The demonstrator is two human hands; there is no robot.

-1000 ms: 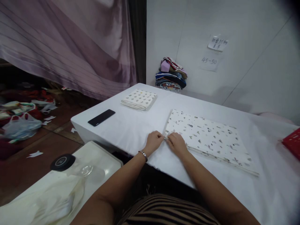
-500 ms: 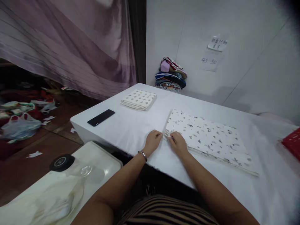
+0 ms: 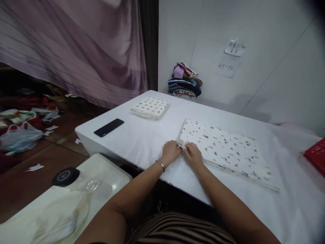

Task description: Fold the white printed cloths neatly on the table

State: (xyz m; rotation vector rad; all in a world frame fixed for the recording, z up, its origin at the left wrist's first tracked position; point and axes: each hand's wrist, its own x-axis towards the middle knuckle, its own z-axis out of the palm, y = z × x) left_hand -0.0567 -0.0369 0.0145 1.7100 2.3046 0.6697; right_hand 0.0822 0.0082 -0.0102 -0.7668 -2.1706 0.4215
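A flat black phone (image 3: 109,127) lies near the left edge of the white-covered bench (image 3: 142,139). Beyond it, further in, rests a small folded white cloth with grey dots (image 3: 150,108). At the near edge of the bench the left hand (image 3: 171,152), with a bracelet on its wrist, has its fingers (image 3: 177,148) curled closed. They pinch the near left corner of a large folded white cloth with small dark prints (image 3: 223,149). The right hand (image 3: 193,156) sits just beside it, touching it, with its fingers (image 3: 187,149) also closed on that same corner. From the fingers the large folded cloth stretches flat away to the right across the middle of the bench. A stack of colourful folded clothes (image 3: 186,80) stands against the wall at the back. A red item (image 3: 316,156) lies at the far right edge.
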